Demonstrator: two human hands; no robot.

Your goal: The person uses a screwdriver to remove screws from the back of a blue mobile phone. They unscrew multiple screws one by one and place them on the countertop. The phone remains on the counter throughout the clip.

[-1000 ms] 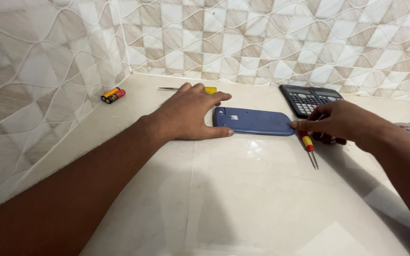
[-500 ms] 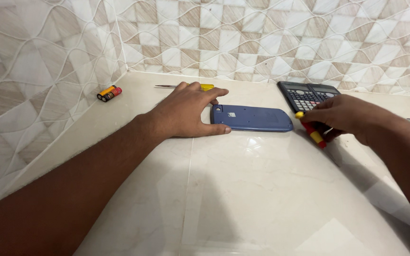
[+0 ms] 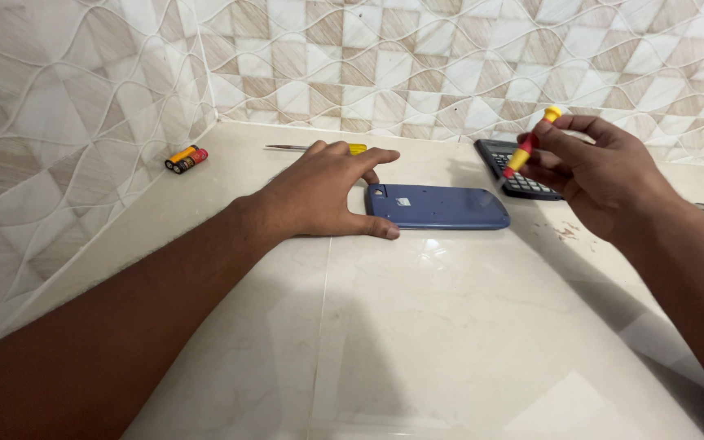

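Blue case back [image 3: 437,207] lies flat on the pale desk [image 3: 417,342], face down, its near-left corner pinned by my left hand [image 3: 319,192], fingers spread open and pressing rather than wrapped round it.

From the head view, my right hand [image 3: 592,173] is lifted above the desk, thumb and fingers closed on a small red-and-yellow screwdriver [image 3: 529,148], its yellow cap up and the tip hidden behind the fingers. A dark calculator [image 3: 515,167] sits just behind the case, partly under that hand. Two batteries [image 3: 186,158] lie near the left wall, and a second yellow-handled tool [image 3: 319,147] rests behind my left hand.

I judge I'm at the unscrewing step: tool in hand, not yet seated. Next calls for lowering the tip squarely into a screw while the left hand steadies the case.
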